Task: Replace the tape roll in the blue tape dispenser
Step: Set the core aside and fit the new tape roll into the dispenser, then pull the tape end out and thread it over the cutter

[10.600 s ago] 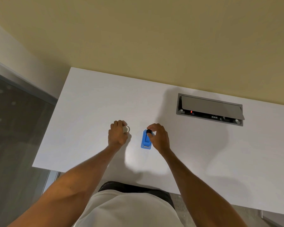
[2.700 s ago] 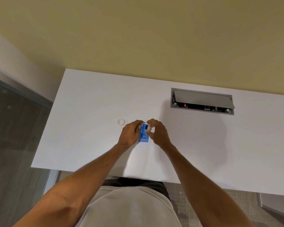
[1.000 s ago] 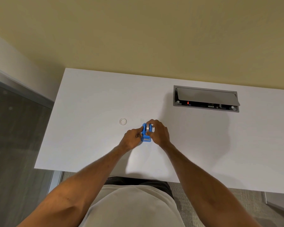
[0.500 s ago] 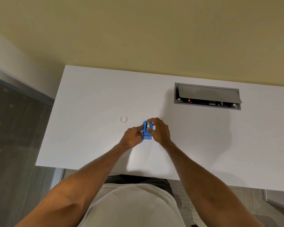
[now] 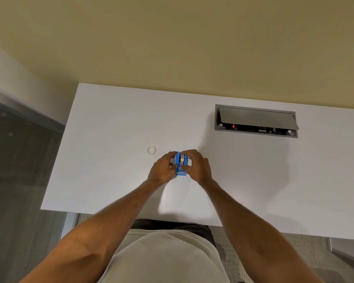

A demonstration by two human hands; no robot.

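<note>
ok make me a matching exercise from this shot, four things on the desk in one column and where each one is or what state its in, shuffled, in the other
Things:
1. blue tape dispenser
2. small white ring
3. cable box lid
4. red light

Places or states:
A. lying alone on the white desk, left of the hands
B. propped open
C. glowing inside the recessed cable box
D. held between the left hand and right hand

Pairs: 1-D, 2-A, 3-B, 4-C

Head-worn view, looking steeply down, white desk [image 5: 114, 123] close below

One blue tape dispenser [image 5: 180, 164], one loose tape ring [image 5: 151, 150], two hands, one desk [image 5: 110, 123], one cable box [image 5: 255, 121].
</note>
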